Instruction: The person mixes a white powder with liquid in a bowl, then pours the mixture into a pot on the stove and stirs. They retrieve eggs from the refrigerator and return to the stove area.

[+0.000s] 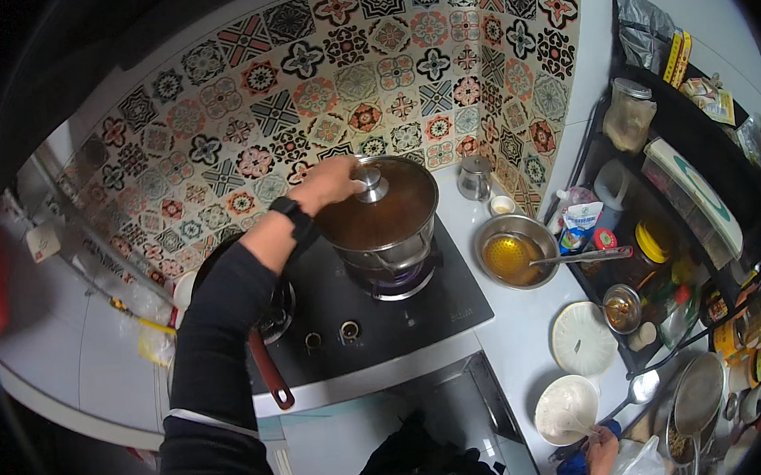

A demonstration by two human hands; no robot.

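My left hand (334,184) grips the metal knob of a glass pot lid (395,213), which covers a steel pot (382,258) on the right burner. A bluish flame shows beneath the pot. At the lower right, my right hand (602,450) is at the rim of a white bowl (566,402) holding pale, whitish contents. Its fingers are closed around the handle of a pale spoon (573,421) that leans into the bowl. A dark blue object (572,469) lies beside this hand.
A red-handled pan (272,371) is on the left burner, partly behind my sleeve. Right of the cooktop stand a steel bowl (545,226) of yellow liquid with a skimmer, a steel canister (475,178) and a white plate (584,338). A black rack (595,282) holds jars and packets.
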